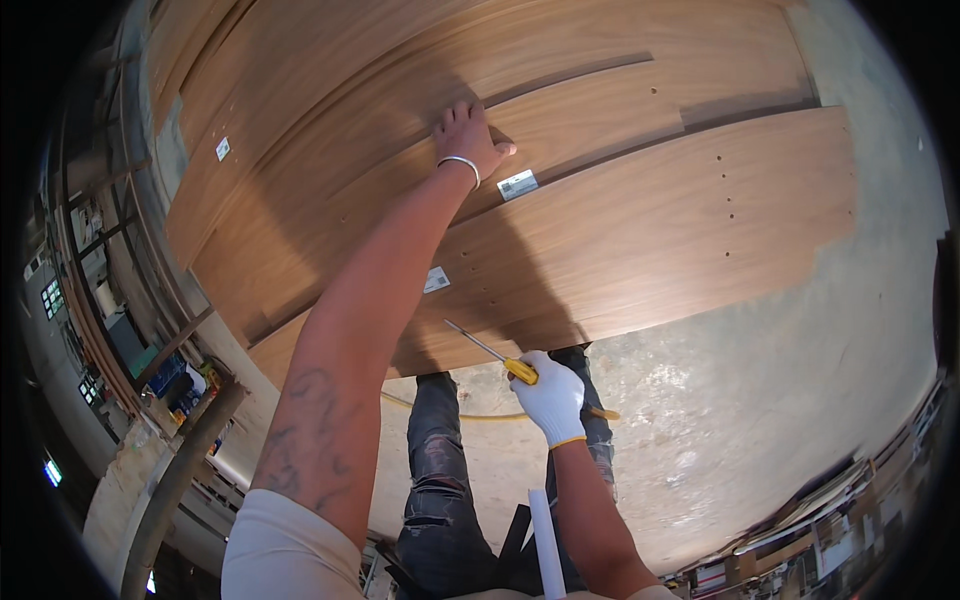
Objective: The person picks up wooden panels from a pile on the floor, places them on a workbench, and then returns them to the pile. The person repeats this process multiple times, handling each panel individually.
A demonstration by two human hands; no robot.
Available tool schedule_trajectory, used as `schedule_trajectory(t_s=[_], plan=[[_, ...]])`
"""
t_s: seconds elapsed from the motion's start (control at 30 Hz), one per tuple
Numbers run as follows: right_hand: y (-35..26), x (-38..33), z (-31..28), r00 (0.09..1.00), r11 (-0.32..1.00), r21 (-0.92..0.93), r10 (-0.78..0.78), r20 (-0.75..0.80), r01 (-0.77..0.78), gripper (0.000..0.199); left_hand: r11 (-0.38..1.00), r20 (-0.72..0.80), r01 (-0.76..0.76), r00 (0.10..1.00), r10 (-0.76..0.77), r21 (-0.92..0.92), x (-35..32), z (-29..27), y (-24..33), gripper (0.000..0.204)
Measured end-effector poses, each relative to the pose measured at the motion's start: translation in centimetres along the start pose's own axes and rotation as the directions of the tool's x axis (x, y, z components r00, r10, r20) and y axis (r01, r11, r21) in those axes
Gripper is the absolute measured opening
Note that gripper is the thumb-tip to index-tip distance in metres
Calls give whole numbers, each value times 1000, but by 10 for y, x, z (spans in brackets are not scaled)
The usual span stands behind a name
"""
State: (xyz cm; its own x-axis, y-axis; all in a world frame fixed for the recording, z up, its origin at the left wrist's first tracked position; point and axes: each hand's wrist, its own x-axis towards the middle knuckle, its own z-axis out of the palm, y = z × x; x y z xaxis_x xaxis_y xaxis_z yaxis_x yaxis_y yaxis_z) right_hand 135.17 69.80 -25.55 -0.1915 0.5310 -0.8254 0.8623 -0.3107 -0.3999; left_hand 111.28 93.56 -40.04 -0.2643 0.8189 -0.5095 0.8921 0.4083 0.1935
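Note:
My bare left hand, with a silver bangle at the wrist, rests on wood-brown panels, fingers apart near the long edge of one panel. Its thumb points right, toward a white label. Closer to me lies a wide panel with several small drilled holes. My right hand wears a white knit glove and is closed around the yellow handle of a screwdriver. The screwdriver's metal shaft points up and left, over the near panel; from this view I cannot tell whether its tip touches.
My legs in torn dark jeans stand at the panels' near edge. A yellow hose or cord lies on the concrete floor. Near my body is a white tube. Metal framing lines the left; stacked scrap sits lower right.

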Motion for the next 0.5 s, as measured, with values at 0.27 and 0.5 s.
schedule_trajectory(t_s=[0.27,0.5], plan=[[11,-1,-6,998,1000,10,19,54,-19,24,986,6,-43,999,42,158,-37,14,-10,129],[21,2,-13,1000,999,46,1,27,-2,24,973,16,-84,996,83,216,-12,2,-47,135]])
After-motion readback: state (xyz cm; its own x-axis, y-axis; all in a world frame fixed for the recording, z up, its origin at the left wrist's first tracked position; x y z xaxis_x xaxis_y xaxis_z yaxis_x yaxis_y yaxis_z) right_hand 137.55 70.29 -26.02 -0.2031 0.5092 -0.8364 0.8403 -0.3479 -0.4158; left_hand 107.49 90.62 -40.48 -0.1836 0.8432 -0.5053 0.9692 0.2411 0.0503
